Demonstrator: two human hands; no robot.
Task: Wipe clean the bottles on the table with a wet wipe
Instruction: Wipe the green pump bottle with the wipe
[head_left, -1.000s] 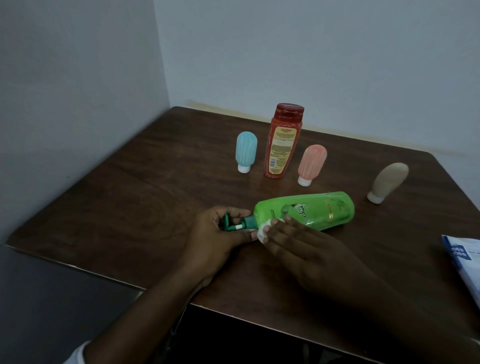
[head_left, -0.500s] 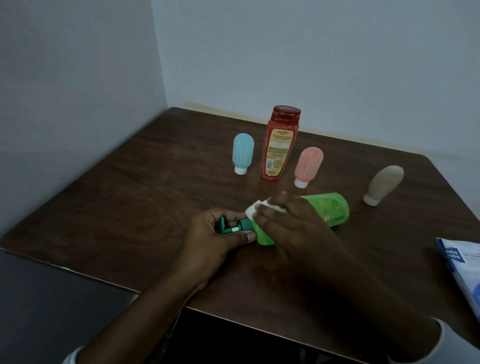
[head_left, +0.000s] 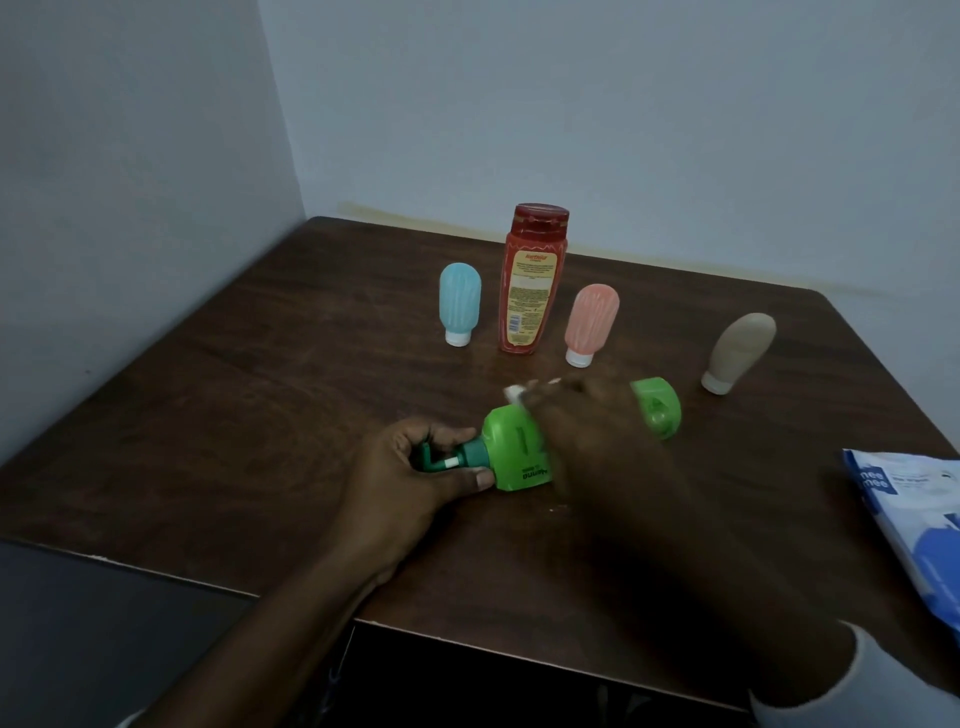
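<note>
Head view: since half a second ago the right grip (head_left: 587, 431) has slid from the shoulder of the green bottle (head_left: 519, 452) toward its middle. The bottle has rolled a little, so its base now shows to the right. The left grip (head_left: 415, 467) has stayed curled round the dark green pump neck.

The desk (head_left: 260, 415) is dark brown wood, set into a corner of pale grey-blue walls. Toward the back stand a blue bottle (head_left: 460, 304), a tall red bottle (head_left: 532, 280), a pink bottle (head_left: 592, 322) and, well apart to the right, a beige bottle (head_left: 737, 351). A blue-and-white wipes pack (head_left: 914, 519) lies at the desk's right edge.

The green bottle lies on its side between the two grips, pump to the left. The wet wipe (head_left: 514, 392) peeks out white at the right grip's fingertips, on the bottle's far side. Blur hides whether those fingers pinch the wipe or only press it.
</note>
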